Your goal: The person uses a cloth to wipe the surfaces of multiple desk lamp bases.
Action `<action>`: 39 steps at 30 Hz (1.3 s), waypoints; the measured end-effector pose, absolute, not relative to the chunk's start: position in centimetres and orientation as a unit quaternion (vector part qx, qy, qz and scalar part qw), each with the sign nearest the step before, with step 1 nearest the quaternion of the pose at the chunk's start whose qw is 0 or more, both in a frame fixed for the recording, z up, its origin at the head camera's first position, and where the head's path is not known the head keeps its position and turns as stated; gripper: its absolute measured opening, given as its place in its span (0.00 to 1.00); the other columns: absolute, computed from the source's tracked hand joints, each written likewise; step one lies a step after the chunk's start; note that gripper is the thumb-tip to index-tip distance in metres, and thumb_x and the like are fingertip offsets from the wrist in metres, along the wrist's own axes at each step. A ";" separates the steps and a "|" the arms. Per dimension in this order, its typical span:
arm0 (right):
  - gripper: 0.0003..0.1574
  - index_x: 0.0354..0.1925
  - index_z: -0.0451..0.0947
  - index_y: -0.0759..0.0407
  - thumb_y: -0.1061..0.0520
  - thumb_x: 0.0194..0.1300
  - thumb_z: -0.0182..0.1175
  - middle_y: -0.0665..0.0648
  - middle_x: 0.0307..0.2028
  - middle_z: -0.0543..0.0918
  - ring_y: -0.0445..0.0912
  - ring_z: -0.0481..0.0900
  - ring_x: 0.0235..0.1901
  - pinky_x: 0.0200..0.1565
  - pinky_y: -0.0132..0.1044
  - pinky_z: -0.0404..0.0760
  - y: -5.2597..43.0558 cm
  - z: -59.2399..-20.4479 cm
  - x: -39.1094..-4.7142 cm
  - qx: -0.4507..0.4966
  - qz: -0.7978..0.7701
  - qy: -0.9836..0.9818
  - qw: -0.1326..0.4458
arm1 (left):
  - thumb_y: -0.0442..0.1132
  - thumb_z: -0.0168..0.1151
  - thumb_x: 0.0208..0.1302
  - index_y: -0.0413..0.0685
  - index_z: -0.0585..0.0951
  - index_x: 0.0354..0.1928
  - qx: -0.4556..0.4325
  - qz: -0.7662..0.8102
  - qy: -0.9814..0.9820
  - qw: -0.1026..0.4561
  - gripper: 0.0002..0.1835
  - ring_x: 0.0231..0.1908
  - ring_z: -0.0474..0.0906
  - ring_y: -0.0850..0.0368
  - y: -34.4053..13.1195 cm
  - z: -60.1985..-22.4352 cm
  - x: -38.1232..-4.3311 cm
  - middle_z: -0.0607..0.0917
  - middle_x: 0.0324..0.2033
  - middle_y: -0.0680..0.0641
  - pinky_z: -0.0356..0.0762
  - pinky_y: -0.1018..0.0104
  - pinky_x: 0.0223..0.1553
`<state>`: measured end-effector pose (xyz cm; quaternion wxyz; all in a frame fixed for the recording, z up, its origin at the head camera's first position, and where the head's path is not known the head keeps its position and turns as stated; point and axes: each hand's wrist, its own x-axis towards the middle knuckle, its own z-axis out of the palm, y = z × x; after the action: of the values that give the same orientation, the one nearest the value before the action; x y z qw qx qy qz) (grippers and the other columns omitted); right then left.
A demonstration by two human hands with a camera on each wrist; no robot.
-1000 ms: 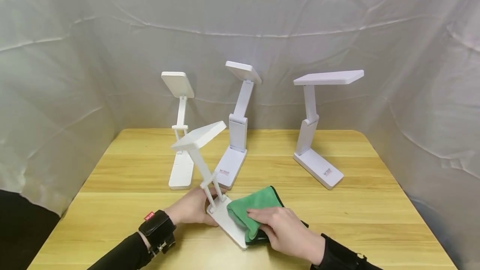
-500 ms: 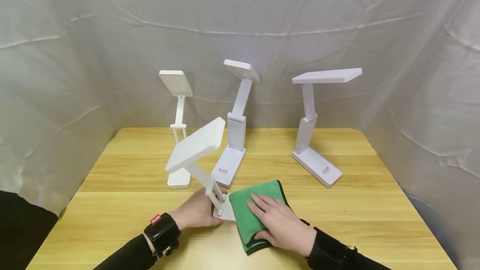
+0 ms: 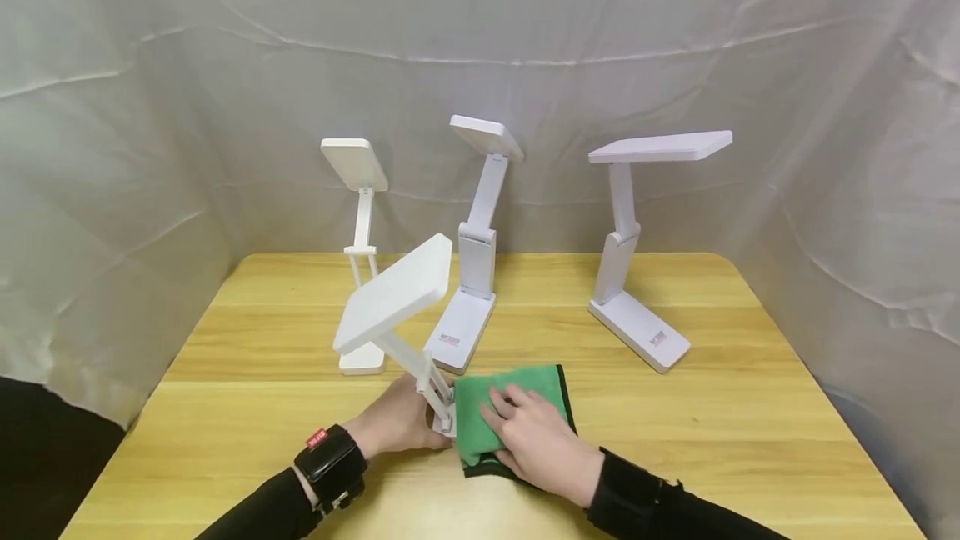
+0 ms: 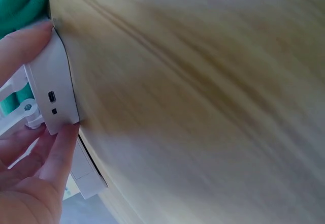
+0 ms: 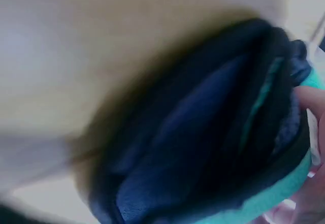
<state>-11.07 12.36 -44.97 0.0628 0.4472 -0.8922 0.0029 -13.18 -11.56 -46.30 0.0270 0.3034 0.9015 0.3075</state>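
A white folding desk lamp (image 3: 393, 294) stands at the front of the wooden table, its panel tilted up to the left. My left hand (image 3: 397, 417) grips the back end of its base. In the left wrist view, thumb and fingers hold opposite sides of the base end (image 4: 60, 84), which has a small port in it. With my right hand (image 3: 543, 448) I hold a green cloth (image 3: 480, 407) with black edging over the front of the base, which it hides. The right wrist view shows the cloth's dark underside (image 5: 177, 148), with the thumb at its edge.
Behind stand three more white desk lamps, unfolded: a left one (image 3: 355, 165), partly covered by the near lamp, a middle one (image 3: 476, 261) and a right one (image 3: 637, 327). Pale fabric (image 3: 525, 7) hangs around the table (image 3: 712, 440) at the back and sides.
The near lamp has turned, its panel swinging toward me and its base pointing more to the right. The right hand flattened on the cloth, then moved left with it, fingers bending again.
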 end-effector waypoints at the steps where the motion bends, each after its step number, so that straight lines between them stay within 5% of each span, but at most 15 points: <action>1: 0.35 0.59 0.74 0.59 0.45 0.56 0.66 0.63 0.58 0.76 0.49 0.70 0.52 0.48 0.44 0.79 12.9 -44.8 -11.0 0.445 0.021 -0.894 0.049 | 0.41 0.78 0.33 0.45 0.77 0.48 0.301 0.311 0.901 0.033 0.33 0.41 0.77 0.58 -11.5 -46.3 -13.2 0.81 0.40 0.52 0.78 0.60 0.47; 5: 0.32 0.58 0.75 0.57 0.48 0.57 0.66 0.61 0.58 0.76 0.48 0.71 0.52 0.45 0.42 0.81 14.5 -44.6 -11.0 0.433 0.071 -0.898 0.026 | 0.42 0.79 0.32 0.38 0.76 0.50 0.291 0.312 0.903 0.041 0.38 0.42 0.77 0.54 -11.5 -46.2 -13.2 0.80 0.42 0.47 0.77 0.58 0.49; 12: 0.42 0.60 0.72 0.63 0.31 0.67 0.46 0.69 0.59 0.72 0.58 0.68 0.58 0.55 0.51 0.74 12.9 -45.0 -11.8 0.438 0.079 -0.894 0.040 | 0.43 0.79 0.33 0.43 0.77 0.47 0.296 0.317 0.900 0.039 0.34 0.41 0.77 0.56 -11.4 -46.1 -13.3 0.81 0.39 0.51 0.77 0.57 0.48; 21: 0.24 0.51 0.80 0.54 0.47 0.57 0.65 0.58 0.57 0.77 0.49 0.71 0.56 0.53 0.42 0.77 13.9 -44.9 -12.6 0.478 0.148 -0.865 0.016 | 0.43 0.79 0.31 0.44 0.77 0.47 0.293 0.323 0.899 0.039 0.35 0.40 0.77 0.56 -11.4 -46.4 -13.4 0.81 0.40 0.51 0.77 0.58 0.47; 27: 0.16 0.37 0.86 0.53 0.70 0.53 0.62 0.52 0.53 0.81 0.48 0.72 0.57 0.56 0.47 0.75 15.8 -44.2 -12.1 0.468 0.247 -0.847 -0.049 | 0.43 0.80 0.30 0.40 0.75 0.51 0.273 0.320 0.906 0.051 0.39 0.44 0.77 0.51 -11.5 -46.4 -13.3 0.81 0.45 0.45 0.76 0.55 0.51; 30: 0.12 0.39 0.83 0.56 0.63 0.55 0.63 0.53 0.51 0.81 0.48 0.74 0.55 0.54 0.48 0.76 15.7 -44.1 -11.8 0.416 0.286 -0.863 -0.026 | 0.43 0.80 0.30 0.40 0.76 0.52 0.265 0.319 0.908 0.056 0.40 0.46 0.77 0.50 -11.5 -46.3 -13.2 0.81 0.46 0.45 0.74 0.53 0.53; 31: 0.15 0.44 0.81 0.58 0.57 0.57 0.64 0.55 0.53 0.80 0.50 0.74 0.56 0.55 0.49 0.76 15.5 -44.1 -11.8 0.400 0.278 -0.873 -0.013 | 0.43 0.80 0.30 0.40 0.76 0.52 0.264 0.319 0.909 0.056 0.40 0.45 0.77 0.50 -11.6 -46.3 -13.2 0.81 0.46 0.45 0.75 0.53 0.53; 35: 0.52 0.65 0.62 0.70 0.34 0.58 0.60 0.68 0.64 0.67 0.59 0.62 0.65 0.63 0.51 0.65 14.3 -44.7 -11.7 0.369 0.159 -0.916 -0.010 | 0.43 0.80 0.29 0.40 0.76 0.51 0.263 0.318 0.909 0.052 0.40 0.45 0.77 0.50 -11.5 -46.3 -13.3 0.81 0.45 0.45 0.75 0.53 0.52; 39: 0.56 0.66 0.57 0.74 0.33 0.59 0.58 0.73 0.66 0.60 0.61 0.55 0.67 0.67 0.52 0.58 13.2 -45.3 -11.8 0.396 0.072 -0.915 -0.026 | 0.43 0.80 0.29 0.38 0.76 0.51 0.260 0.325 0.908 0.052 0.40 0.46 0.77 0.49 -11.4 -46.3 -13.2 0.81 0.46 0.44 0.74 0.52 0.53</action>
<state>-11.84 13.16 -45.32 -0.0260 0.3960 -0.9150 0.0725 -13.16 -11.36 -46.34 0.0519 0.2605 0.9078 0.3245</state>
